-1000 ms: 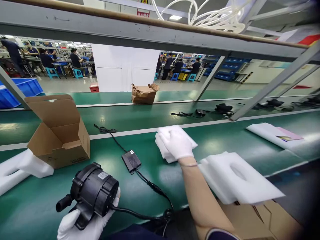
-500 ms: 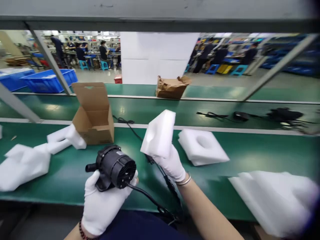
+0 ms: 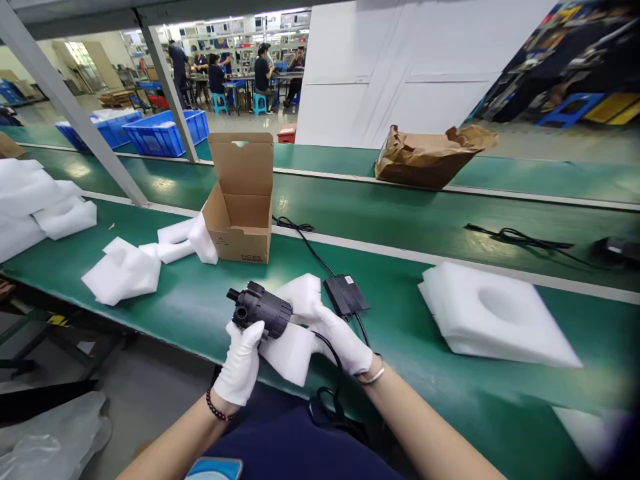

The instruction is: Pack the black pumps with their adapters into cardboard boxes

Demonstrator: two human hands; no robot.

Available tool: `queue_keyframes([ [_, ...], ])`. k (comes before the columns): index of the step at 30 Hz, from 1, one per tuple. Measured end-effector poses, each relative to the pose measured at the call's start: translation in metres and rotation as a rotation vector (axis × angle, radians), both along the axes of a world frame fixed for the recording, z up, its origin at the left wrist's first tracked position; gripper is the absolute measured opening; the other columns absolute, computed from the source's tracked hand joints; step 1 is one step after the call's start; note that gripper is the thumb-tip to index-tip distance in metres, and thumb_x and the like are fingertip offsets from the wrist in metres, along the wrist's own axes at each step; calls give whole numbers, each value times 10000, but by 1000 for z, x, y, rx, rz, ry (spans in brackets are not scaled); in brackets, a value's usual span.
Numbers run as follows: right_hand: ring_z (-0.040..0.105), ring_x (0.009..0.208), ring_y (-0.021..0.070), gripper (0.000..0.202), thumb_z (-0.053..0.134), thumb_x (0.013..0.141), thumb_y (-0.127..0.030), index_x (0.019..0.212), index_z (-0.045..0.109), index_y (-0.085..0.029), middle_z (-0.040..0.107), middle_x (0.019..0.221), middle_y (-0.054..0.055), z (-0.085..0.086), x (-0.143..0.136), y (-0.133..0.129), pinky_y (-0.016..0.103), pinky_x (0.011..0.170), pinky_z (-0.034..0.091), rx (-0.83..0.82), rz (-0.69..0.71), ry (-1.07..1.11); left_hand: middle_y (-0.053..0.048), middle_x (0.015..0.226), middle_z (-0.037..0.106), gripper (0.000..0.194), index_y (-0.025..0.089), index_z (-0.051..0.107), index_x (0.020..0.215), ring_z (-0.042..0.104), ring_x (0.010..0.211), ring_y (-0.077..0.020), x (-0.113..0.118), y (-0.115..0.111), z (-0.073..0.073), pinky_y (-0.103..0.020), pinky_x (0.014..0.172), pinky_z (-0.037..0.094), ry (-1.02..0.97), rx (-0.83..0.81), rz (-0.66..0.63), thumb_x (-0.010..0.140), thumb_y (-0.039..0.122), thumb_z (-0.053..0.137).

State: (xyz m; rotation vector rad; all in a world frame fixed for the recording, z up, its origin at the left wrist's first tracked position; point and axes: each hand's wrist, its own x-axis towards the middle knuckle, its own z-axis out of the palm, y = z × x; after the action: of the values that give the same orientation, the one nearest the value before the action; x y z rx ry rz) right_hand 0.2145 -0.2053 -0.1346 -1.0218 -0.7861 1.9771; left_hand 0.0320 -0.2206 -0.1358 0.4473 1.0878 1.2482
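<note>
My left hand [image 3: 239, 363], in a white glove, grips a black pump [image 3: 264, 312] from below, its nozzle end pointing left. In my gloved right hand [image 3: 345, 341] is a white foam block [image 3: 291, 355], pressed against the pump's rear end. Foam shows above and below the pump body; how far the pump sits in the foam's hole is hidden. The pump's black cable runs back past my right hand toward my lap. Just beyond that hand lies a black power adapter [image 3: 346, 295] on the green bench.
An open cardboard box [image 3: 240, 245] stands ahead, with folded foam pieces [image 3: 176, 241] to its left. Stacked foam with a round hole [image 3: 470, 327] lies at right. Farther back are a crumpled paper bag [image 3: 425, 160], coiled cables [image 3: 520, 237] and blue bins [image 3: 155, 137].
My view has turned left. The foam in my right hand has come down and left onto the pump's rear end. The pump has turned in my left hand, and the adapter now shows on the bench.
</note>
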Motion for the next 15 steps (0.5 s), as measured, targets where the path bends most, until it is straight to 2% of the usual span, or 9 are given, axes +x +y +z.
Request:
queue_keyframes([
  [3, 682, 912, 248, 693, 451, 897, -719, 1329, 550, -185, 686, 1129, 140, 0, 5, -2, 341, 662, 582, 82, 7, -211, -84, 1171, 659, 636, 222, 499, 1140, 633, 1104, -254, 3, -3, -20, -440, 1021, 480, 165, 12, -8, 644, 431, 837],
  [5, 681, 912, 257, 691, 408, 905, -745, 1333, 527, -216, 677, 1153, 131, 0, 6, -4, 371, 654, 584, 128, 4, -326, -87, 1154, 649, 665, 222, 470, 1115, 643, 1064, -243, 7, -6, -29, -423, 991, 497, 310, 28, 37, 611, 396, 867],
  [7, 674, 922, 263, 667, 345, 930, -736, 1295, 531, -210, 665, 1167, 133, 2, 6, -3, 397, 684, 582, 186, 14, -430, -87, 1127, 647, 704, 226, 435, 1099, 659, 1005, -236, 13, -8, -33, -423, 959, 518, 393, 23, 101, 575, 353, 888],
  [9, 658, 931, 269, 631, 262, 976, -673, 1211, 571, -176, 668, 1110, 143, 6, 6, -1, 429, 777, 561, 295, 51, -630, -87, 1107, 648, 721, 230, 407, 1080, 673, 966, -236, 17, -10, -33, -430, 933, 537, 402, 25, 141, 558, 335, 892],
  [11, 634, 923, 289, 588, 233, 1005, -579, 1132, 608, -144, 666, 1003, 156, 16, 4, 2, 469, 859, 513, 437, 80, -959, -86, 1091, 647, 719, 232, 394, 1057, 678, 947, -239, 19, -11, -31, -438, 913, 547, 398, 32, 171, 551, 343, 893],
  [13, 598, 971, 323, 522, 304, 997, -525, 1129, 617, -129, 641, 1008, 178, 33, -1, 5, 500, 906, 462, 630, -17, -1305, -78, 1068, 640, 703, 230, 398, 1038, 673, 937, -240, 19, -10, -30, -446, 911, 544, 430, 10, 197, 550, 342, 891],
  [15, 557, 1017, 329, 445, 419, 970, -500, 1174, 612, -155, 606, 1097, 179, 50, -12, 7, 476, 901, 443, 948, -76, -1455, -62, 1036, 631, 646, 238, 416, 1008, 656, 963, -246, 18, -10, -32, -447, 934, 530, 409, -2, 195, 564, 315, 880],
])
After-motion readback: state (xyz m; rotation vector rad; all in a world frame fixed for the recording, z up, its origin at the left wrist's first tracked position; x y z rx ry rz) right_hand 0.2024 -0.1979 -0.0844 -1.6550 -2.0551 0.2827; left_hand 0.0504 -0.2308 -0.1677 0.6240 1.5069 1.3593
